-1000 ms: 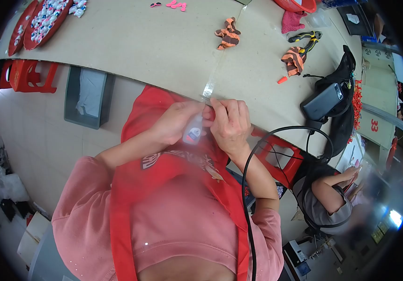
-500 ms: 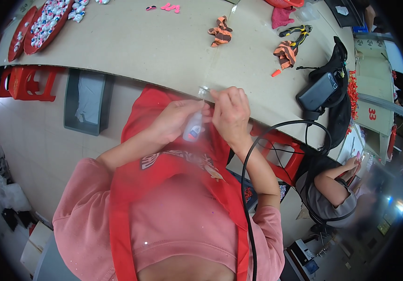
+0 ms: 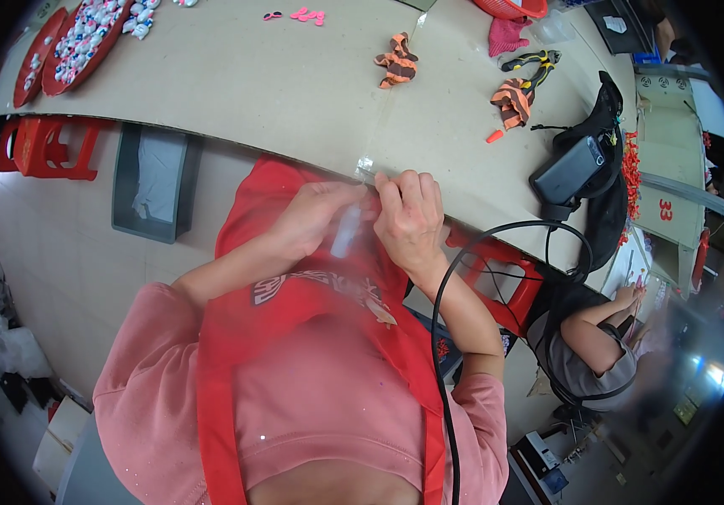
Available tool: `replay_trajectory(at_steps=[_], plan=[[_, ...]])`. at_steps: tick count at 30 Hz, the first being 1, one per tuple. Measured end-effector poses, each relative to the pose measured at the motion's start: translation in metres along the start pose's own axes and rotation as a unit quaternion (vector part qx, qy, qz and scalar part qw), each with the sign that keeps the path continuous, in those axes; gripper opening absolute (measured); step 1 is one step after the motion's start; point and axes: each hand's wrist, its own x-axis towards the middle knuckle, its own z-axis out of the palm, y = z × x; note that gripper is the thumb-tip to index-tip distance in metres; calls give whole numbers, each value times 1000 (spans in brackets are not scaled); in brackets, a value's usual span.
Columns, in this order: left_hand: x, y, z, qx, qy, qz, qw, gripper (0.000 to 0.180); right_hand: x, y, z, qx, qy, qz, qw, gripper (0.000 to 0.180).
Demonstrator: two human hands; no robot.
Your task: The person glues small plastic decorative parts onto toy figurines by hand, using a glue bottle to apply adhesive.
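Observation:
My left hand (image 3: 316, 217) and my right hand (image 3: 410, 215) meet just below the edge of the beige table (image 3: 295, 101), over my red apron (image 3: 295, 295). Between them they pinch a small clear packet (image 3: 347, 232) with something whitish in it; blur hides its details. My right hand's fingertips are curled at the table edge, beside a clear strip of plastic (image 3: 365, 165) that lies over that edge. My left hand's fingers close around the packet's left side.
On the table lie two orange striped toys (image 3: 396, 61) (image 3: 513, 97), yellow-handled pliers (image 3: 535, 61), pink bits (image 3: 307, 14), red trays of small white pieces (image 3: 76, 42) and a black device (image 3: 568, 168). Below are a grey bin (image 3: 156, 181), red stools (image 3: 50, 147), a black cable (image 3: 439, 337) and another seated person (image 3: 589, 349).
Both hands stay together on the packet. My right hand's fingers have crept slightly up to the table edge, and the view has shifted a little.

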Motion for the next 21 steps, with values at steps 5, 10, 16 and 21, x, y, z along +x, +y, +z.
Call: replay_trajectory(at_steps=[5,10,16,21], plan=[[-2,2,3,3,18,-1,1000,23,-3,6,-1,66,40,-12,997,20],[3,-2,-1,-11,-12,12,1000,19,-1,-2,-3,16,8,-7,1000,19],[3,-1,3,-25,28,-3,999,13,-2,6,2,39,47,-13,998,24],[6,-4,2,-36,8,8,999,13,-8,0,3,26,48,-20,998,22]])
